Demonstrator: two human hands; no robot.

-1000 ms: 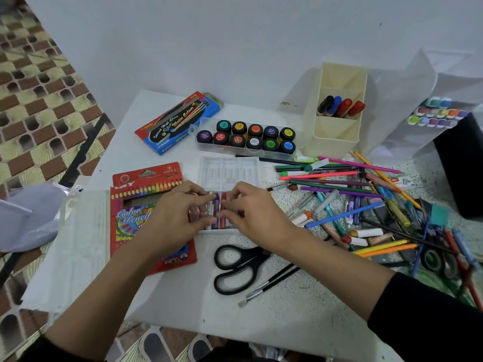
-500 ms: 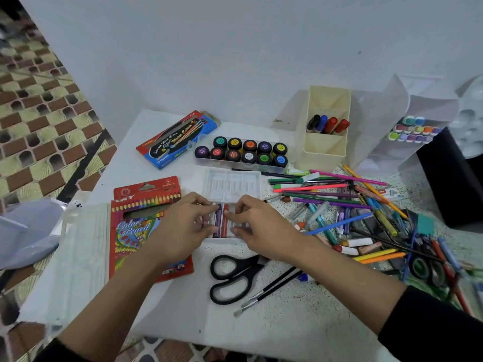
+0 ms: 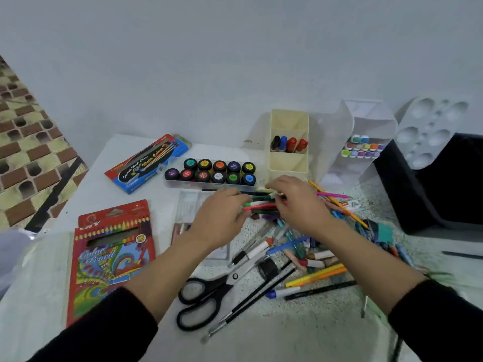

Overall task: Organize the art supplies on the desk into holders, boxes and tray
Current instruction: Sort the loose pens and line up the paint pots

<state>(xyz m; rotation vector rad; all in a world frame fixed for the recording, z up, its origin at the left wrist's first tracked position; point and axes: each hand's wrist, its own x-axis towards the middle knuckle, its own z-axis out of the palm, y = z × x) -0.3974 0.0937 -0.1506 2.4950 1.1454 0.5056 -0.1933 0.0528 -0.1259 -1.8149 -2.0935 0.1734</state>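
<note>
There, both hands met over a bundle of pens [image 3: 261, 202] lying crosswise just in front of the tray of paint pots [image 3: 211, 173]. The left hand [image 3: 222, 220] had its fingers curled round the bundle's left ends. The right hand [image 3: 298, 202] was curled round the right ends, so the green, red and dark barrels showed only in the gap between them. The frame was blurred there, and I could not tell whether the bundle was lifted off the table [image 3: 261, 343].

Under the left hand lay a clear crayon tray [image 3: 187, 205], mostly hidden. To the right of the hands a loose heap of pens and pencils [image 3: 313, 257] spread over the table. Nearer the person lay black scissors [image 3: 206, 299], with two thin brushes [image 3: 261, 291] beside them. A red colour-pencil box [image 3: 112, 262] lay flat at the left, and a blue watercolour box [image 3: 149, 163] lay beyond it. At the back stood a cream holder [image 3: 288, 163] with four markers [image 3: 287, 145] in its middle compartment, and a clear marker rack [image 3: 363, 150] stood beside it.
</note>
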